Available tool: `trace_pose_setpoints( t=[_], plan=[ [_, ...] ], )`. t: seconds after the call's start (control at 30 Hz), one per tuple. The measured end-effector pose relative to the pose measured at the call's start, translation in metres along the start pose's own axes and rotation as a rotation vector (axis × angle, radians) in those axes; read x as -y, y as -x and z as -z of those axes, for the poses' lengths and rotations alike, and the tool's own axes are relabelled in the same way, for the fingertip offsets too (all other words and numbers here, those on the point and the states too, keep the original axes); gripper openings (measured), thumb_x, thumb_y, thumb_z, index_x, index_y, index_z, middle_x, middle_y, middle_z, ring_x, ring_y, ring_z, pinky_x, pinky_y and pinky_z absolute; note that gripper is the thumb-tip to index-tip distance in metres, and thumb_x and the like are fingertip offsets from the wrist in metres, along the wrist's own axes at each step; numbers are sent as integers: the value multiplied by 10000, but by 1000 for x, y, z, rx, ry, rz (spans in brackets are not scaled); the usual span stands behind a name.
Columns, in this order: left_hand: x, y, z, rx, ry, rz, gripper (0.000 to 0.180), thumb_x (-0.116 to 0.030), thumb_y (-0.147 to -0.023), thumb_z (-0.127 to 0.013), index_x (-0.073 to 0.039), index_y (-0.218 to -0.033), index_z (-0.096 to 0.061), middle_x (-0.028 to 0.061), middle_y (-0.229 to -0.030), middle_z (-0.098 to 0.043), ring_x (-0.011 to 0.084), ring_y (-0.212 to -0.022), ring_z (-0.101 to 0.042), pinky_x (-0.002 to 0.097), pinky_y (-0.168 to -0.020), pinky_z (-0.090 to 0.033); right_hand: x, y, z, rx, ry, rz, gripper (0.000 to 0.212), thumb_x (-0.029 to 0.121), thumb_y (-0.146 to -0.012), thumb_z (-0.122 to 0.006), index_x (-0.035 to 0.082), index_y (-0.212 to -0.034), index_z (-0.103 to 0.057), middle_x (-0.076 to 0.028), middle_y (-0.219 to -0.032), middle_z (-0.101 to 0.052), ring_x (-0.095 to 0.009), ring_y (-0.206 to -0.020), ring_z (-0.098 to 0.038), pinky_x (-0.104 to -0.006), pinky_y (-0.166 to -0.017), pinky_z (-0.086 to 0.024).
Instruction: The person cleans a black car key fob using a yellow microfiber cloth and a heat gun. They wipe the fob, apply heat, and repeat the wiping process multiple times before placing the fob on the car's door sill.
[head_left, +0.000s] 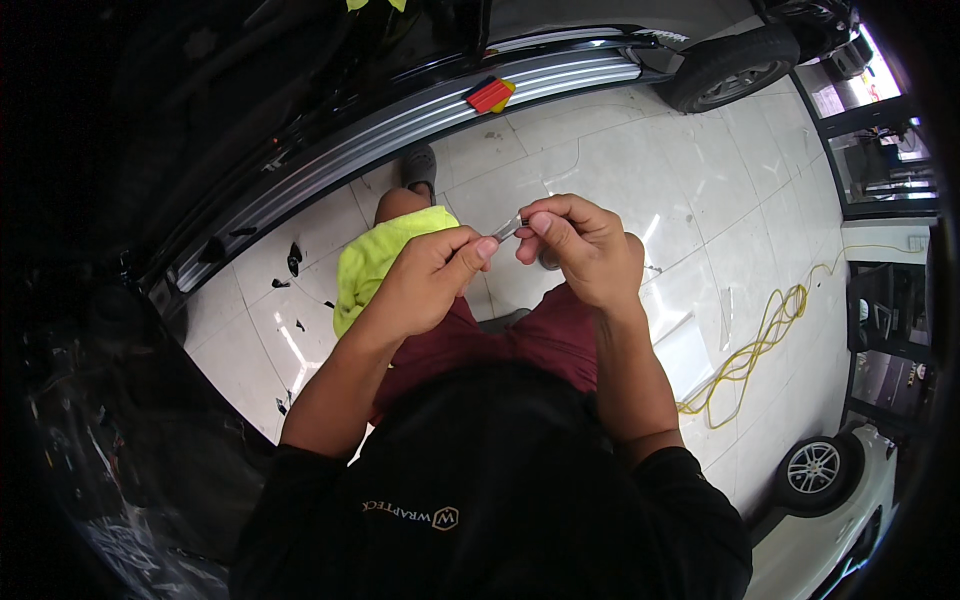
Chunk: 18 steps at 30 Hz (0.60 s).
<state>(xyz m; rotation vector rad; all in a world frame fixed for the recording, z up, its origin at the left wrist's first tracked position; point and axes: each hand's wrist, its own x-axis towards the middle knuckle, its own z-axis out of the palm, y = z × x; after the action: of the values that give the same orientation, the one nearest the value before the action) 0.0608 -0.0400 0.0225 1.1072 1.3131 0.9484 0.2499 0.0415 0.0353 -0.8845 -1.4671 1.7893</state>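
Observation:
In front of my lap, both hands are raised and meet at a slim silver tool (508, 229) that looks like a snap-off knife. My left hand (432, 278) is closed, pinching one end between thumb and forefinger. The fingertips of my right hand (592, 250) pinch the other end, where a small dark part shows. My fingers cover much of the tool, so its exact kind is unclear. A neon yellow-green towel (368, 262) is draped over my left leg, close to my left hand.
A black vehicle with a ribbed silver side step (390, 130) stands ahead and left. On the step rest red and yellow squeegee cards (490, 95). Dark scraps (294, 260) litter the tiles at left. A yellow cord (745, 360) and a white sheet (683, 357) lie at right, near a white car (868, 490).

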Motion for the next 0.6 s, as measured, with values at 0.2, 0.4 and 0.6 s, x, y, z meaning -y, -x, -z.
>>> trace_pose_setpoints(
  t=[0.2,0.4,0.6],
  plan=[
    [11,-10,-2,89,204,114,338,-300,-980,-526,-23,-801,-599,-23,-593,-445,63,-551,-399,232,-511,-334,-44,-9,9,15,-421,-92,196,136,-934,-604,-39,-1019,-626,-110,-821,-656,-159,-672,-624,-268,-630,-509],
    [46,-34,15,-284,-203,-135,223,-226,-957,-577,-13,-964,-644,-1,-704,-531,86,-664,-520,225,-556,-423,-99,-33,38,-239,-280,-211,153,117,-911,-615,-9,-987,-568,-72,-808,-591,-167,-691,-609,-281,-615,-499],
    [57,-35,23,-251,108,-6,195,-180,-937,-607,0,-990,-659,18,-842,-594,97,-735,-568,227,-662,-481,-110,-23,20,-164,-444,-209,130,79,-892,-631,1,-981,-577,-58,-857,-589,-140,-693,-577,-266,-605,-481]
  ],
)
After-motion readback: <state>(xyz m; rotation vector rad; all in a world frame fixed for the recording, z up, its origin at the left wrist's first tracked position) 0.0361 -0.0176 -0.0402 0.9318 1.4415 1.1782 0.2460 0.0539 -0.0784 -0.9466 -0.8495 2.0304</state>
